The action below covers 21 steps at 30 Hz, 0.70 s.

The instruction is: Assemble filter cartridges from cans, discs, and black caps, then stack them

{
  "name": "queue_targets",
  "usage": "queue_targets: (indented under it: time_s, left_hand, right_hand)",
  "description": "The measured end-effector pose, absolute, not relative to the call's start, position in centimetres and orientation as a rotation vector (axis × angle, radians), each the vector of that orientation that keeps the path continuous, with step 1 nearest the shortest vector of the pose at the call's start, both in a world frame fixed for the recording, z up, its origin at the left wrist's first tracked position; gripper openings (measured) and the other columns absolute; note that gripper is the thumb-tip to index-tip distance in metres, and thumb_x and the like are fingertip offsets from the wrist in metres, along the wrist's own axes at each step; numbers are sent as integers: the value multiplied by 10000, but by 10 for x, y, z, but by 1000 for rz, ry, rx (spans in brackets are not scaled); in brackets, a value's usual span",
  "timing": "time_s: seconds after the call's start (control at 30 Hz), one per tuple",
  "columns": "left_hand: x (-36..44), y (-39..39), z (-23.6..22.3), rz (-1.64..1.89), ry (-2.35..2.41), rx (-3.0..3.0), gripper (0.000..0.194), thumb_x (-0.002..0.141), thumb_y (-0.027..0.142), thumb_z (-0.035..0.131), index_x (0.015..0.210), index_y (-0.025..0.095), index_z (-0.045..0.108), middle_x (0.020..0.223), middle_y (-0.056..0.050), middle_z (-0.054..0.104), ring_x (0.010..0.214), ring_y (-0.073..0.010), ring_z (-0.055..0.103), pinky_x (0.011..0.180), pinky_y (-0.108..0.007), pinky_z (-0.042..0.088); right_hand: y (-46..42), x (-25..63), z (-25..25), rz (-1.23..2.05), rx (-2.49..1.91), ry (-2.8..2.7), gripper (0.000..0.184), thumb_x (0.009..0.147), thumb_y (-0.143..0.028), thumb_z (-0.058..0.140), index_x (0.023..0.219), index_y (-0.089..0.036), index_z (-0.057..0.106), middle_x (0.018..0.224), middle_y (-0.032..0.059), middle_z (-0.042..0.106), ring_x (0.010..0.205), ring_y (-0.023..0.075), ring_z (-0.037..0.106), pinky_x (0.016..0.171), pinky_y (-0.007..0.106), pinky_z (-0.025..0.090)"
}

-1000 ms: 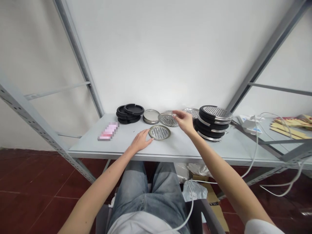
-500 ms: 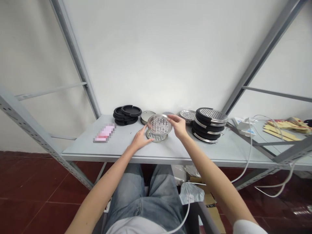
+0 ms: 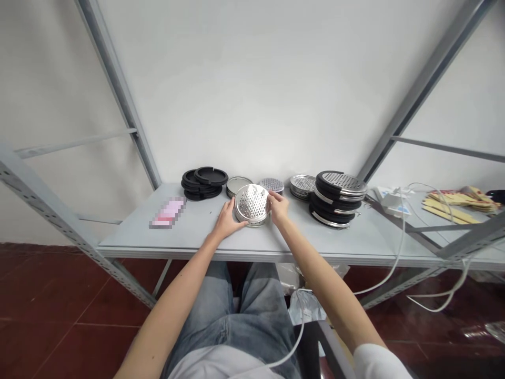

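A round, shiny metal grater plate with raised holes sits over another round metal piece, whose edge shows just below it. My left hand is closed around the left and lower-left rim, thumb along the front. At the right rim, my right hand pinches the plate between thumb and fingers. Behind the hands are a stack of plain metal rings or lids, a perforated disc and a stack of grater plates.
Black round holders are piled at the back left. To the right stands a tall stack of black-rimmed grater discs. A blurred pink item lies left; a white power adapter with cables and yellow strips lie right, beyond a metal shelf post.
The grater plate has come down from a tilted, raised position onto the round piece beneath it. My right hand has lowered with it, and my left hand now touches its rim.
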<state>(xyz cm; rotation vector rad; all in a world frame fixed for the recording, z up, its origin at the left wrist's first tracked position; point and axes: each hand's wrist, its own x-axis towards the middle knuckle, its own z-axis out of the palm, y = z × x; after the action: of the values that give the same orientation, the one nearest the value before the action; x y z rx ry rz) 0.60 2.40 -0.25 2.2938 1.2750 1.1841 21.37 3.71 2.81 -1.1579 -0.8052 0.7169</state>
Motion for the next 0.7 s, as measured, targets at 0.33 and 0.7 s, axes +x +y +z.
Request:
queue_targets:
  time_s: [0.33, 0.7]
  left_hand:
    - [5, 26, -9, 1211, 1223, 2249, 963, 660, 554, 791, 1436, 149, 390, 1190, -129, 573, 1079, -274, 593, 975, -399, 477]
    - [6, 17, 0, 1081, 1260, 2364, 770, 666, 566, 778, 1304, 193, 561, 1261, -120, 549, 1195, -285, 532, 1066, -402, 413]
  right_hand:
    - [29, 222, 20, 618, -1253, -1163, 431, 772, -396, 626, 1124, -152, 681, 1217, 117, 669, 1146, 256, 610, 1001, 420, 463]
    - [22, 239, -6, 581, -1379, -1297, 400, 866, -427, 517, 1116, -169, 693, 1235, 102, 664, 1208, 239, 572, 1046, 400, 417]
